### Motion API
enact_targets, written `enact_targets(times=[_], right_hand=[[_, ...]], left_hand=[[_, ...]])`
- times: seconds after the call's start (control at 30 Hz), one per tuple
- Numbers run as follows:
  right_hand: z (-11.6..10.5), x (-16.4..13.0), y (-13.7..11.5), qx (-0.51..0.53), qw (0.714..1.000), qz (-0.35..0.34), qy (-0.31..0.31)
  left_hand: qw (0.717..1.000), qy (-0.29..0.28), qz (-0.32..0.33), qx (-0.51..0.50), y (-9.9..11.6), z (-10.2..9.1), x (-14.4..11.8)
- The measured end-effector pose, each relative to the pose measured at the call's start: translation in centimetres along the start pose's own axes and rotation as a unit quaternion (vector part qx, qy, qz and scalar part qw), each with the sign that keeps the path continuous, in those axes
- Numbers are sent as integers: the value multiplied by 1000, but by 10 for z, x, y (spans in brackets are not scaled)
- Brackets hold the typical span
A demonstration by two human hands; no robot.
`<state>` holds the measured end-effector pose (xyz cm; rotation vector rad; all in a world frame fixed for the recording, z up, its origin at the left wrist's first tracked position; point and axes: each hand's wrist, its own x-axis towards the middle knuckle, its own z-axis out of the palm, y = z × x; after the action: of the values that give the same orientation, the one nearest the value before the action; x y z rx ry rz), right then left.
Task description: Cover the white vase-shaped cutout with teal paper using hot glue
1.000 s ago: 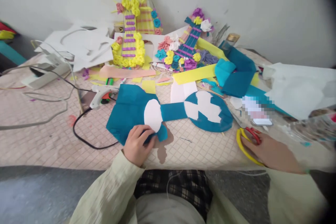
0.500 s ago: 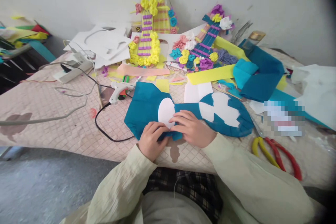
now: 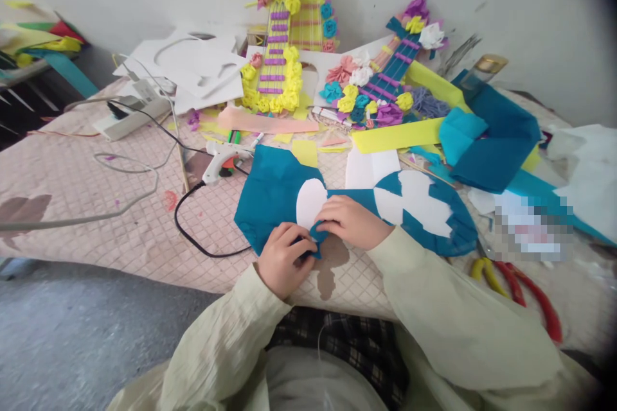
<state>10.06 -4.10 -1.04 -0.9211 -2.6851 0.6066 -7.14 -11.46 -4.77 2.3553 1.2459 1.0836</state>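
Note:
A teal crepe-paper guitar shape (image 3: 274, 192) with white card showing through lies flat near the table's front edge. My left hand (image 3: 284, 259) pinches the teal paper's lower edge beside the white oval (image 3: 309, 200). My right hand (image 3: 349, 221) presses and folds the same teal edge over the white card, its fingertips touching my left hand. The round end of the shape (image 3: 429, 215) lies to the right, untouched.
A white glue gun (image 3: 222, 158) with a black cord lies left of the shape. Yellow and red scissors (image 3: 511, 282) rest at the right. Two decorated paper guitars (image 3: 279, 70) (image 3: 385, 83) stand at the back wall. A power strip (image 3: 128, 119) and white card scraps lie at the back left.
My right hand let go of the scissors at the right and came over to the teal paper beside my left hand. The edge is now lifted and folded between both hands.

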Motion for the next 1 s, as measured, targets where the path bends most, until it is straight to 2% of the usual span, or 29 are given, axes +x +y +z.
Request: enact_targets(times=[0.23, 0.43, 0.67, 0.8, 0.87, 1.0], right_hand=[[3, 15, 1, -34, 998, 29, -35], [5, 23, 4, 40, 999, 6, -27], [8, 26, 8, 75, 997, 25, 0], [11, 26, 6, 80, 996, 28, 10], [11, 25, 6, 84, 996, 29, 15], [4, 18, 10, 88, 995, 41, 26]], left_hand=[[1000, 9, -6, -5, 0, 0, 1], [999, 11, -35, -20, 1, -1, 2], [989, 34, -120, -84, 6, -11, 6], [983, 35, -169, -59, 1, -7, 14], [983, 25, -179, -34, -4, -4, 19], [982, -31, -186, -19, -11, -5, 29]])
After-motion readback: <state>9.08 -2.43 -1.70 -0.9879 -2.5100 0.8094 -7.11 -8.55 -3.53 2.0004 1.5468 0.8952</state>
